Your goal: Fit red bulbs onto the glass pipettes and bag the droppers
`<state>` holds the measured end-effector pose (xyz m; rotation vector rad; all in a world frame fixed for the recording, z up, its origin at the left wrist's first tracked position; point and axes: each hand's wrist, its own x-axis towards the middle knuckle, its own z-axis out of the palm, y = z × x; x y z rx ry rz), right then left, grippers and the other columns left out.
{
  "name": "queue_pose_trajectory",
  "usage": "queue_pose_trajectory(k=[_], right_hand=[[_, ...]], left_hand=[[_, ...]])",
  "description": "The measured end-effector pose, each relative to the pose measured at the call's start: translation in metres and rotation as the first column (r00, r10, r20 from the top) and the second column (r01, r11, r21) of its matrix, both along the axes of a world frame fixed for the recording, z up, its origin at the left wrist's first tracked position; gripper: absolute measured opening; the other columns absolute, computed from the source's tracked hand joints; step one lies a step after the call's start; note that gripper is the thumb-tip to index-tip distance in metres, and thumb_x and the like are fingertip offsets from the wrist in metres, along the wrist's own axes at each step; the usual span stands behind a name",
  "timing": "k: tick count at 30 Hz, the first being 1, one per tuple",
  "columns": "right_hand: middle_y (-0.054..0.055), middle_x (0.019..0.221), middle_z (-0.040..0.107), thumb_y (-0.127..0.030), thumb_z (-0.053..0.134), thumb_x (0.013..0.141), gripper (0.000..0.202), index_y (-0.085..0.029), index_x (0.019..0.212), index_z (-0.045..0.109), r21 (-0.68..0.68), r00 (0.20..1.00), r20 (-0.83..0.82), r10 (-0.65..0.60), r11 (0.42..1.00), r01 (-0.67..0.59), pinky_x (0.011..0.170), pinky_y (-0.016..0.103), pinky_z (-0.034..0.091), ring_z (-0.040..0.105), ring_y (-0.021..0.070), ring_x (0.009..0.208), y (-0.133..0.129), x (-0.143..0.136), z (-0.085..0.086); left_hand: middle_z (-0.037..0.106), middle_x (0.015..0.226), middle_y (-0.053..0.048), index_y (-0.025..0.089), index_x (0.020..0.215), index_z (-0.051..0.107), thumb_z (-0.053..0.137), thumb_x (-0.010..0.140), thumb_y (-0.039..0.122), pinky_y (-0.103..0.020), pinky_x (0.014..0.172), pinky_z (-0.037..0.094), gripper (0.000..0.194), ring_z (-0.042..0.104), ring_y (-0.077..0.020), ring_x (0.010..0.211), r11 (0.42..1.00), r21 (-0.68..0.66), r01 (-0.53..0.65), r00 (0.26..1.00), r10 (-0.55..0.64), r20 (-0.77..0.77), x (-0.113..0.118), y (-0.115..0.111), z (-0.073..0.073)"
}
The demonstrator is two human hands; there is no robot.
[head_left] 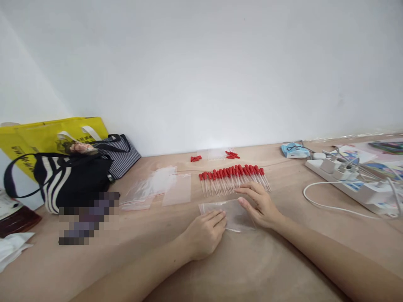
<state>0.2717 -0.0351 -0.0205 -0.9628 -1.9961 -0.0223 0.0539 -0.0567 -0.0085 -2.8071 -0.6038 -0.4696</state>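
A clear plastic bag [234, 214] lies flat on the table in front of me. My left hand [206, 235] rests on the bag's left part, fingers flat and close together. Over the bag's right end is my right hand [260, 205], its thumb and fingers apart with nothing visible between them. Its fingertips reach toward the lower ends of a row of clear droppers with red bulbs [233, 172]; whether they touch cannot be made out. Several droppers lie side by side there, bulbs pointing toward the wall.
More clear bags [176, 188] are spread on the left. Two small heaps of red bulbs [195, 158] and clear tubes [216, 154] lie by the wall. A black bag [78, 180] and yellow bag [53, 134] stand left. Rightward are a power strip [349, 188] and blue mask [295, 150].
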Motion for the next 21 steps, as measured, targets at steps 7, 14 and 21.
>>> queue_pose_trajectory(k=[7, 14, 21], right_hand=[[0.009, 0.117, 0.055, -0.046, 0.050, 0.078, 0.047, -0.021, 0.118, 0.051, -0.238, 0.911, 0.265, 0.315, 0.937, -0.254, 0.090, 0.041, 0.035, 0.048, 0.0228, 0.109, -0.006, -0.013, 0.003], [0.011, 0.132, 0.040, -0.052, 0.047, 0.078, 0.059, -0.021, 0.128, 0.041, -0.413, 0.866, 0.317, 0.386, 0.879, -0.240, 0.098, 0.043, 0.029, 0.038, 0.0233, 0.120, -0.010, -0.019, 0.002], [0.012, 0.131, 0.041, -0.051, 0.049, 0.077, 0.057, -0.021, 0.126, 0.043, -0.428, 0.874, 0.287, 0.393, 0.868, -0.250, 0.097, 0.043, 0.030, 0.040, 0.0243, 0.118, -0.009, -0.018, 0.002]], left_hand=[[0.058, 0.108, -0.010, 0.015, 0.109, 0.052, 0.039, 0.087, 0.024, -0.035, 0.088, 0.045, 0.027, 0.052, -0.0183, 0.103, 0.934, -0.342, -0.103, 0.930, 0.212, 0.299, -0.030, 0.008, 0.000], [0.063, 0.096, -0.009, 0.016, 0.098, 0.060, 0.043, 0.084, 0.015, -0.033, 0.081, 0.049, 0.022, 0.057, -0.0176, 0.094, 0.937, -0.345, 0.045, 0.934, 0.082, 0.346, -0.064, 0.010, -0.001], [0.062, 0.105, -0.009, 0.017, 0.108, 0.059, 0.040, 0.086, 0.014, -0.036, 0.087, 0.047, 0.029, 0.054, -0.0190, 0.103, 0.924, -0.379, 0.050, 0.968, 0.048, 0.245, -0.060, 0.012, 0.002]])
